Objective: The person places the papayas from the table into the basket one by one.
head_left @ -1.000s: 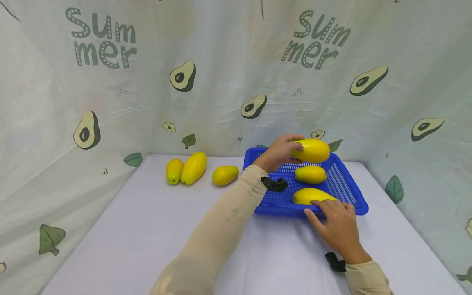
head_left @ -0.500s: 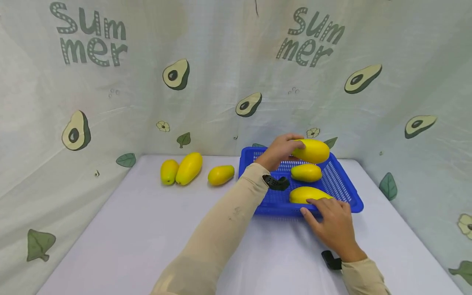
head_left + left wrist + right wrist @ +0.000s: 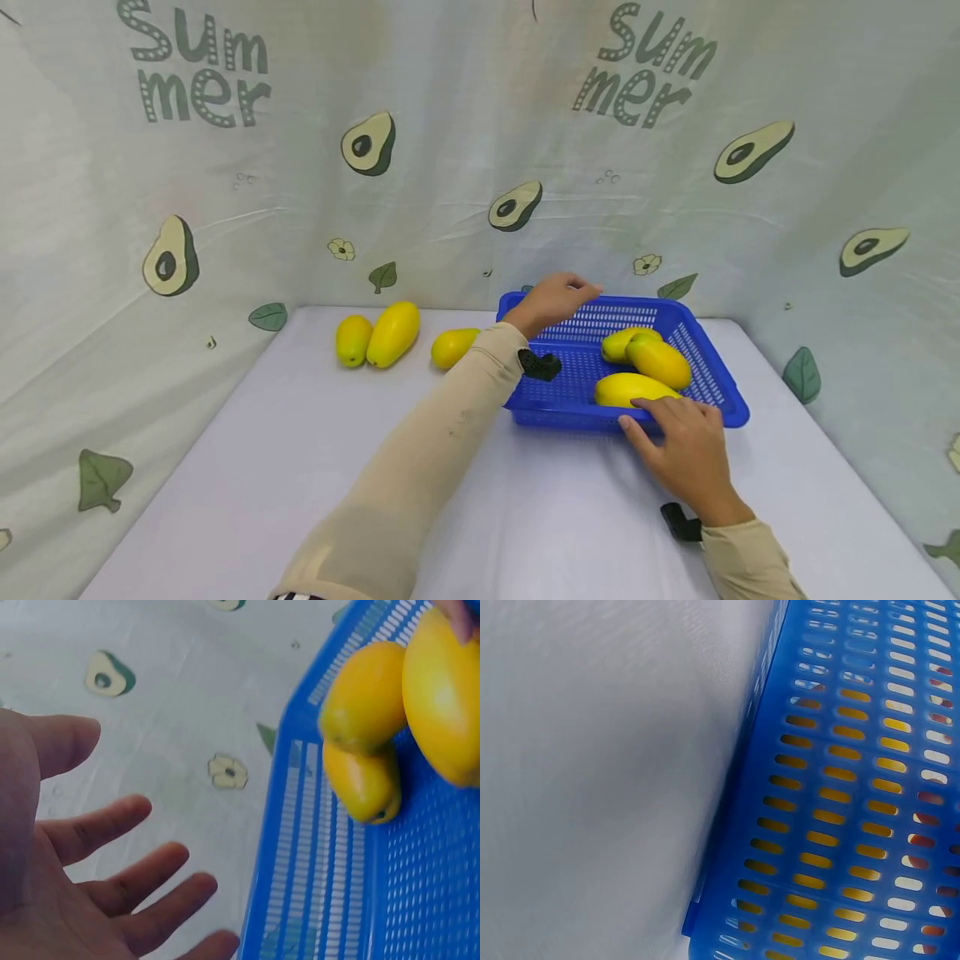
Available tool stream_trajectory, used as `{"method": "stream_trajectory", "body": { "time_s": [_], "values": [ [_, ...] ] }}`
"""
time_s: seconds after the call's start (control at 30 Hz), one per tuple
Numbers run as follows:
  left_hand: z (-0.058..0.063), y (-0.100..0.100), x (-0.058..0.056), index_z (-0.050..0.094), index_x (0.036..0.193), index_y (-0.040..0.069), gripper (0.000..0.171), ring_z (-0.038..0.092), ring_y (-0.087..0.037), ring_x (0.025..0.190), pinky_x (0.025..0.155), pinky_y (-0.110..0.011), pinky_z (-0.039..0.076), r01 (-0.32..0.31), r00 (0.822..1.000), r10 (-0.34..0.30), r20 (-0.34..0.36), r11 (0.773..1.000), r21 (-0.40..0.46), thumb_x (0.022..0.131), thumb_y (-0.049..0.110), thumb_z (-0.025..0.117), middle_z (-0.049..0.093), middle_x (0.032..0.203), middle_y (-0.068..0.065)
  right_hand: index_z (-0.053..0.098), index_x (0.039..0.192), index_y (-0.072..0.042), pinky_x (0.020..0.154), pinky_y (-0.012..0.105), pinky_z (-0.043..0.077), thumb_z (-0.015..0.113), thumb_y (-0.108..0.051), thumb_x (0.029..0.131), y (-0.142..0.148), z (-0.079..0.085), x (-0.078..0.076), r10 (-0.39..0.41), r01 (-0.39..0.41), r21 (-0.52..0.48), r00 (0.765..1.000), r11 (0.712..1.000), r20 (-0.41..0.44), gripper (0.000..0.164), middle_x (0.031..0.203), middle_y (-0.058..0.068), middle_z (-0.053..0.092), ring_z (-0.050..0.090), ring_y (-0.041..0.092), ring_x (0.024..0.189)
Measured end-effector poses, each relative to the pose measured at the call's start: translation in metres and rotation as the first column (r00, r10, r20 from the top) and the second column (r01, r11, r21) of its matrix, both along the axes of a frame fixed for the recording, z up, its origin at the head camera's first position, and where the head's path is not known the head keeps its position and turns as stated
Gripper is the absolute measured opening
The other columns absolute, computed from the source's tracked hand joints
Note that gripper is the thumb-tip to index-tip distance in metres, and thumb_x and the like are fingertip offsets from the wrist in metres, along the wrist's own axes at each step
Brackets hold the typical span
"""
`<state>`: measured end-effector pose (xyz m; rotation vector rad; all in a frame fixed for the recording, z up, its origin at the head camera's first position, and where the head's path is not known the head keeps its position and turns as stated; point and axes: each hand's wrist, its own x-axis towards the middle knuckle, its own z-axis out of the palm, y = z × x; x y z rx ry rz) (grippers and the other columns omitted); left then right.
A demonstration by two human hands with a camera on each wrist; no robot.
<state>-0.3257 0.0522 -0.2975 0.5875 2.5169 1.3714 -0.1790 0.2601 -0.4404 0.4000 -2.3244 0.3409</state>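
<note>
My left hand [image 3: 553, 302] is over the back left part of a blue plastic basket [image 3: 555, 410], holding nothing; the left wrist view shows its fingers [image 3: 161, 915] spread. Three yellow papayas lie in the basket's right half: a back papaya [image 3: 618, 342], a middle papaya [image 3: 663, 363] leaning on it, and a front papaya [image 3: 632, 389] along the near wall. With thumb outside and fingers over the rim, my right hand [image 3: 688, 454] grips the basket's front edge. Through the slots in the right wrist view, yellow fruit shows behind the basket wall [image 3: 780, 847].
Three more papayas rest on the white-covered table [image 3: 300, 467] left of the basket: a small papaya [image 3: 352, 340], a longer papaya [image 3: 393, 335] beside it, and another papaya [image 3: 452, 347] partly behind my left sleeve [image 3: 427, 467]. A printed curtain [image 3: 442, 108] hangs behind.
The papaya my left hand held above the basket now lies inside, against the back one. My left hand has let go and drawn slightly left. My right hand keeps its grip on the rim.
</note>
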Motion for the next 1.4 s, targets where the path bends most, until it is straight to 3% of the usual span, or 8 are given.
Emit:
{"method": "stream_trajectory", "body": {
  "time_s": [0.2, 0.4, 0.63, 0.77, 1.03, 1.2, 1.4],
  "values": [
    [0.000, -0.029, -0.007, 0.061, 0.132, 0.010, 0.046, 0.057, -0.020, 0.115, 0.101, -0.039, 0.047, 0.036, 0.999, -0.035, -0.028, 0.997, 0.068, 0.102, 0.045, 0.054, 0.062, 0.129, -0.005, 0.073, 0.107, -0.006, 0.082, 0.054, 0.035, 0.074, -0.037, 0.084, 0.003, 0.001, 0.002, -0.013, 0.013, -0.003, 1.000, 1.000, 0.003, 0.039, 0.096, 0.013, 0.071, 0.062, 0.037, 0.096],
    [-0.007, -0.050, -0.007, 0.063, 0.125, 0.007, 0.034, 0.064, -0.022, 0.107, 0.098, -0.038, 0.050, 0.005, 1.000, -0.002, -0.018, 0.985, 0.171, 0.103, 0.032, 0.057, 0.065, 0.116, -0.006, 0.072, 0.107, -0.006, 0.081, 0.054, 0.035, 0.075, -0.036, 0.083, 0.003, 0.001, 0.004, -0.021, 0.021, -0.005, 1.000, 1.000, 0.015, 0.039, 0.095, 0.013, 0.071, 0.062, 0.038, 0.096],
    [-0.020, -0.064, -0.008, 0.063, 0.125, 0.005, 0.033, 0.067, -0.018, 0.101, 0.097, -0.040, 0.051, -0.037, 0.998, 0.025, 0.059, 0.975, 0.221, 0.104, 0.029, 0.056, 0.070, 0.114, -0.008, 0.073, 0.107, -0.006, 0.080, 0.053, 0.035, 0.076, -0.035, 0.083, 0.001, -0.001, 0.004, -0.012, 0.012, -0.002, 1.000, 1.000, 0.021, 0.038, 0.096, 0.012, 0.071, 0.063, 0.037, 0.096],
    [-0.023, -0.070, -0.006, 0.063, 0.123, 0.007, 0.029, 0.068, -0.019, 0.100, 0.090, -0.036, 0.053, -0.056, 0.997, 0.040, 0.066, 0.968, 0.246, 0.103, 0.028, 0.057, 0.071, 0.109, -0.005, 0.073, 0.107, -0.006, 0.081, 0.053, 0.035, 0.075, -0.036, 0.083, 0.001, -0.001, 0.003, -0.013, 0.013, -0.003, 1.000, 1.000, 0.019, 0.039, 0.096, 0.013, 0.071, 0.063, 0.037, 0.097],
    [-0.029, -0.084, -0.002, 0.059, 0.131, 0.002, 0.035, 0.067, -0.025, 0.106, 0.093, -0.038, 0.052, -0.071, 0.995, 0.051, 0.080, 0.957, 0.280, 0.105, 0.023, 0.052, 0.069, 0.114, -0.011, 0.073, 0.107, -0.006, 0.081, 0.053, 0.035, 0.075, -0.035, 0.083, -0.002, 0.003, 0.003, -0.002, 0.002, -0.002, 1.000, 1.000, 0.009, 0.039, 0.096, 0.013, 0.071, 0.062, 0.037, 0.097],
    [-0.033, -0.093, -0.002, 0.059, 0.129, 0.006, 0.031, 0.066, -0.023, 0.105, 0.093, -0.035, 0.053, -0.064, 0.997, 0.047, 0.065, 0.955, 0.291, 0.106, 0.025, 0.052, 0.069, 0.115, -0.010, 0.072, 0.108, -0.006, 0.081, 0.053, 0.034, 0.076, -0.035, 0.083, -0.002, 0.003, 0.003, -0.007, 0.007, -0.005, 1.000, 1.000, 0.020, 0.039, 0.096, 0.013, 0.071, 0.062, 0.037, 0.098],
    [-0.046, -0.116, 0.009, 0.063, 0.126, 0.010, 0.029, 0.067, -0.019, 0.103, 0.094, -0.038, 0.054, -0.154, 0.988, 0.154, 0.027, 0.923, 0.354, 0.104, 0.028, 0.055, 0.069, 0.111, -0.006, 0.072, 0.109, -0.006, 0.081, 0.053, 0.034, 0.076, -0.036, 0.083, -0.003, 0.000, 0.003, -0.016, 0.016, 0.001, 0.999, 1.000, 0.045, 0.039, 0.097, 0.013, 0.071, 0.061, 0.038, 0.099]
  ]
}}
